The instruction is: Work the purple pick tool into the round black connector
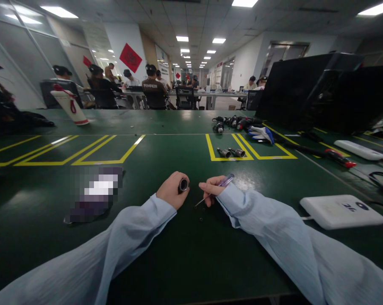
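Dark green covers the table [185, 262], where two hands in pale blue sleeves work close together. The left hand [172, 189] has its fingers curled around a dark, hollow metal cylinder [183, 185], whose round open end faces up and toward the camera. The right hand [212, 190] pinches a thin-shafted screwdriver with a translucent purple handle [227, 180] between its fingers, handle leaning up to the right and shaft slanting down to the left. Whether its tip touches the table is too small to tell. Just beside the tip lie tiny dark ring-like pieces [201, 219]. Beyond the hands, two grey metal cylindrical parts [237, 152] lie side by side at a yellow tape outline [217, 159]. A blue-and-white glove [262, 134] rests farther back, and a flat white rounded box [334, 212] lies near the right sleeve.
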`<act>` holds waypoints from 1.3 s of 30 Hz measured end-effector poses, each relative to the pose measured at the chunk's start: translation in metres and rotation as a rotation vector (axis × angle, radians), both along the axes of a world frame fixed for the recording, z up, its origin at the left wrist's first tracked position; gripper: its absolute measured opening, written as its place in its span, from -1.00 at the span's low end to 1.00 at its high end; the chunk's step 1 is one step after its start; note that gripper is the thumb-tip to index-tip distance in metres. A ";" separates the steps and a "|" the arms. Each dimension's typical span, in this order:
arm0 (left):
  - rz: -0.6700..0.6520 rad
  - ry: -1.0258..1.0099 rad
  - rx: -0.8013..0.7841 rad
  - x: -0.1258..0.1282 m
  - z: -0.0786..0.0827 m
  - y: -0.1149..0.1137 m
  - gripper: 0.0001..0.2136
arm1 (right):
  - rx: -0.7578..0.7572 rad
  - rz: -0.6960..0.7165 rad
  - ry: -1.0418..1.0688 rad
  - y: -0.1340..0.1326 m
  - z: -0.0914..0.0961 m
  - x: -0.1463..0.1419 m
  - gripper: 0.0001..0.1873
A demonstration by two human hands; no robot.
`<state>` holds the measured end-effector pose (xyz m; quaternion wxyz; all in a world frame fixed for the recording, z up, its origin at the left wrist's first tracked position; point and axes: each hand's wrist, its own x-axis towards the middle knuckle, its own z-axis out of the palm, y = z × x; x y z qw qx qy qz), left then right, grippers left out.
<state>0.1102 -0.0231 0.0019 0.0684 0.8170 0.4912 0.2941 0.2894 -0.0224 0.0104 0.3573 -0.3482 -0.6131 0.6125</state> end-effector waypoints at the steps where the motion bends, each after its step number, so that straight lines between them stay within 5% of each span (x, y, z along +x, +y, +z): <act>1: 0.021 -0.027 0.012 -0.002 0.000 0.002 -0.87 | -0.013 -0.006 -0.014 -0.001 0.000 0.000 -0.60; 18: 0.013 0.035 0.113 -0.006 0.007 0.003 -0.72 | 0.036 -0.234 -0.291 -0.011 0.003 -0.013 -0.63; 25: 0.058 -0.206 -0.065 0.001 0.006 -0.012 -0.70 | -0.006 -0.190 -0.009 -0.013 0.009 -0.006 -0.59; 32: 0.019 -0.732 -0.492 0.015 0.010 -0.027 -0.58 | 0.289 -0.280 0.056 -0.020 0.009 -0.005 -0.73; 39: 0.047 -0.802 -0.453 0.017 0.018 -0.034 -0.61 | 0.602 -0.298 -0.268 -0.029 0.012 -0.003 -0.75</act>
